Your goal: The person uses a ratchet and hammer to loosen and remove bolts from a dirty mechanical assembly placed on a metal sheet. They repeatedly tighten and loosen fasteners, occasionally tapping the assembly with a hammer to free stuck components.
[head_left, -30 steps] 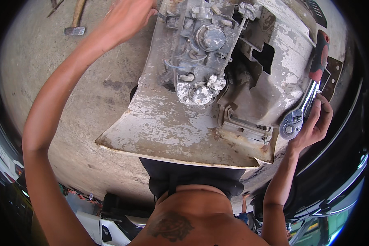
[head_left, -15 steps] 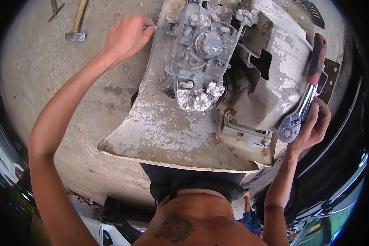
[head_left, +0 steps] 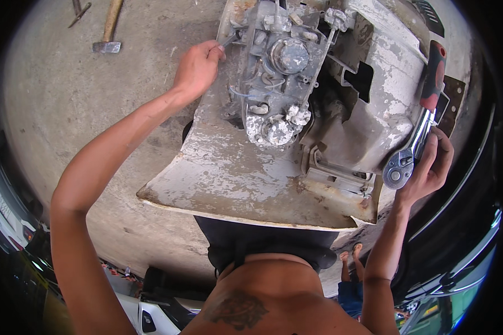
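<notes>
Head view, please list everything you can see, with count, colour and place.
Hammer: one, brown handle, grey head, upper left.
Concrete floor: one, grey, beneath everything.
Panel: one, flaking white, centre.
Mechanical unit: one, grey, over the panel, upper centre.
Thin tool: one, grey, at the unit's left edge.
Ratchet: one, silver, red-black handle, right.
Perforated plate: one, brown, far right.
Slotted piece: one, black, upper right.
Car: one, black, right.
Other person: one, blue clothing, lower right.
Shorts: one, black, lower centre.
Left grip: one, bare, on the thin tool.
Right grip: one, bare, against the ratchet.
</notes>
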Motion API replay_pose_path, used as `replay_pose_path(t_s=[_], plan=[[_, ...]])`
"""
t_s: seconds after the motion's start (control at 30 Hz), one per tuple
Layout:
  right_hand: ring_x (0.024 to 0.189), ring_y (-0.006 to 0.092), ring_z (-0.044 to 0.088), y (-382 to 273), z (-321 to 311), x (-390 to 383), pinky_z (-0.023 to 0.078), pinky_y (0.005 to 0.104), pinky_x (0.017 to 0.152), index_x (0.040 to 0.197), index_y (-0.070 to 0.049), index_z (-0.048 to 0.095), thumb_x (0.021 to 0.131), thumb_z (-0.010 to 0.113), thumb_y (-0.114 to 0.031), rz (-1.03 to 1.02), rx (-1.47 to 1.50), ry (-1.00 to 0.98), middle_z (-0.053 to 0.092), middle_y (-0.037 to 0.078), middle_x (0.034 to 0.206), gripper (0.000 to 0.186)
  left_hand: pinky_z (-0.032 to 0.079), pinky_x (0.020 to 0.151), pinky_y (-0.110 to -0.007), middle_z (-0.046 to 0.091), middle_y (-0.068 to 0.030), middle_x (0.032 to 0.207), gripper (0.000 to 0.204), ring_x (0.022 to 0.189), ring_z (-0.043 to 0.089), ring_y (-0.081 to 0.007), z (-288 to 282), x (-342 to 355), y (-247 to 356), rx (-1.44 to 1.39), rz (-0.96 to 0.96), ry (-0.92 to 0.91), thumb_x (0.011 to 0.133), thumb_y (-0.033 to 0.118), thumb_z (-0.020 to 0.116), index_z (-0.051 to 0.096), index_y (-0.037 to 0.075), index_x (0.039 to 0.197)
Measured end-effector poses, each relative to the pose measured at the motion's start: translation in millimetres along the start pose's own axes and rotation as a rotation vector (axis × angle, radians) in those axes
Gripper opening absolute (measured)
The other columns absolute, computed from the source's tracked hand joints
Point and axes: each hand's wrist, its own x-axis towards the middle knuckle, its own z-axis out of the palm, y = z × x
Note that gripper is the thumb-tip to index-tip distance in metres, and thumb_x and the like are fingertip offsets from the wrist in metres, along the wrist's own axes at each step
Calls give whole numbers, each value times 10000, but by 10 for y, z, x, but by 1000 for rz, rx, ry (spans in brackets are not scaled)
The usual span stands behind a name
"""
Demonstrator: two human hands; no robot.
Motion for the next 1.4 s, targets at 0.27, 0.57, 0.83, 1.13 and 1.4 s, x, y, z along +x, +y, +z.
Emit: replay_pose_path(t_s=[0.27, 0.57, 0.83, 1.13, 1.4], plan=[[928, 111, 619, 10, 22, -1, 483, 265, 880, 1104, 56, 685, 1034, 602, -80, -5, 22, -9, 705, 84, 1032, 175, 477, 654, -395, 668, -82, 707, 334, 693, 655, -211, -470, 180, -75, 446, 273, 87, 1051, 343, 538, 729, 69, 1031], [933, 118, 625, 12, 16, -2, 487, 275, 892, 1099, 60, 682, 1035, 600, -69, -1, 17, -6, 705, 91, 1030, 167, 509, 847, -513, 671, -218, 1043, 288, 971, 640, -443, -614, 171, 308, 846, 641, 213, 1031, 277, 590, 704, 28, 1121], [927, 119, 625, 10, 15, -3, 487, 275, 881, 1095, 62, 679, 1035, 602, -72, -12, 27, -6, 704, 90, 1026, 166, 513, 863, -497, 685, -215, 1092, 295, 980, 656, -429, -600, 243, 276, 778, 699, 254, 1019, 266, 609, 716, 25, 1152], [926, 112, 622, 24, 21, -7, 484, 265, 877, 1094, 64, 680, 1030, 603, -62, -3, 57, 11, 701, 88, 1024, 161, 529, 861, -447, 752, -190, 1051, 344, 977, 714, -342, -526, 169, 156, 587, 305, 118, 1016, 326, 621, 750, 41, 1160], [922, 106, 617, 26, 31, -7, 480, 260, 881, 1099, 66, 676, 1033, 602, -66, -16, 41, 2, 696, 84, 1023, 165, 549, 850, -469, 742, -166, 916, 335, 879, 720, -345, -585, 334, 50, 646, 433, 88, 1024, 321, 592, 746, 60, 1167]])
